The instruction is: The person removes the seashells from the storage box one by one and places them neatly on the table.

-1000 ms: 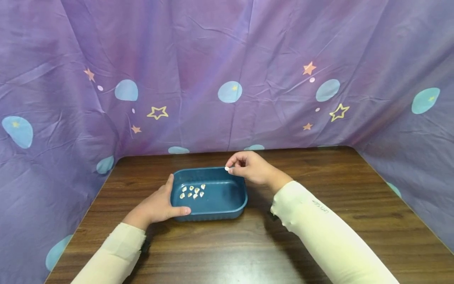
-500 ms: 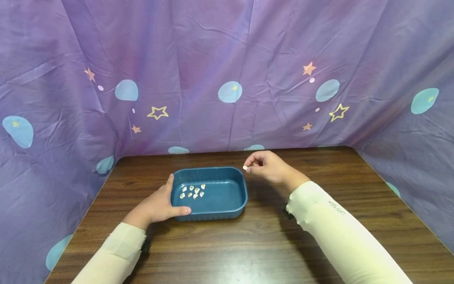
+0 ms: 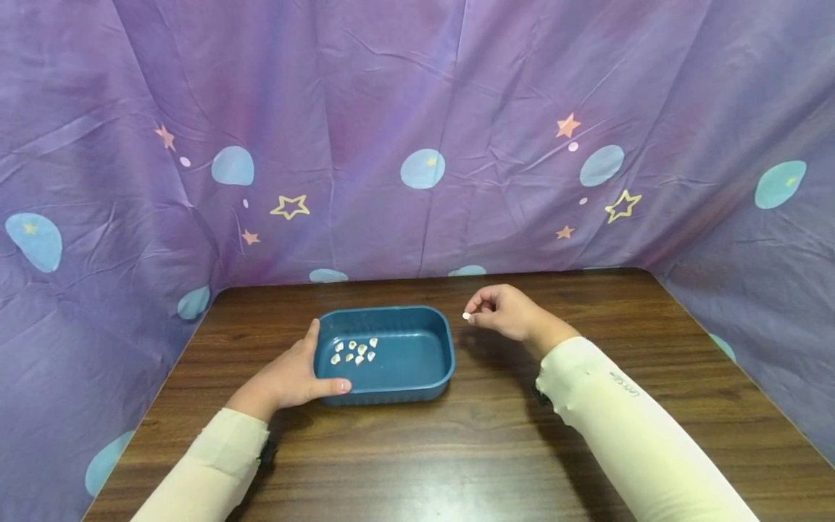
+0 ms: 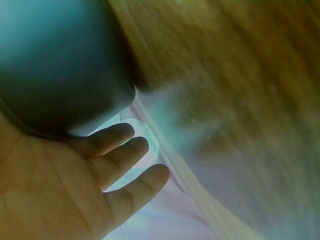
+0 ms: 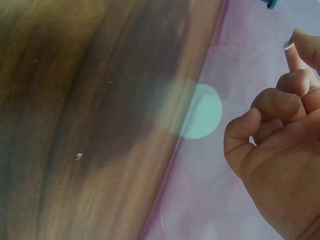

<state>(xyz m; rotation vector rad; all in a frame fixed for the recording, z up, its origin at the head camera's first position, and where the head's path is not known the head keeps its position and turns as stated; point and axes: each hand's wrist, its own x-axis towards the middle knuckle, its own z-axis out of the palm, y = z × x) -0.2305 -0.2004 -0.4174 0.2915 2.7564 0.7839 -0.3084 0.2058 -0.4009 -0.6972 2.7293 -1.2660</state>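
A dark teal rectangular container [image 3: 450, 362] stands on the table. Several small white pieces [image 3: 362, 350] with brownish marks lie in its left half, their kind too small to tell. Against the container's left end rests my left hand [image 3: 287, 377], its thumb over the front rim. The left wrist view shows three of its fingers [image 4: 140, 187] extended beside the container. Right of the container, above the table, my right hand [image 3: 512, 315] pinches one small white piece [image 3: 466, 316] between thumb and a finger. Only a thin white edge [image 5: 288, 45] of that piece shows in the right wrist view.
The brown wood-grain table [image 3: 417, 457] reaches back to a purple curtain [image 3: 365, 145] with stars and blue spots, which also hangs at both sides. A tiny pale speck [image 5: 78, 156] lies on the tabletop in the right wrist view.
My right hand has moved right, from above the container's back right corner to beside it, and dips slightly now. The white piece stays pinched. Left hand and container have not moved.
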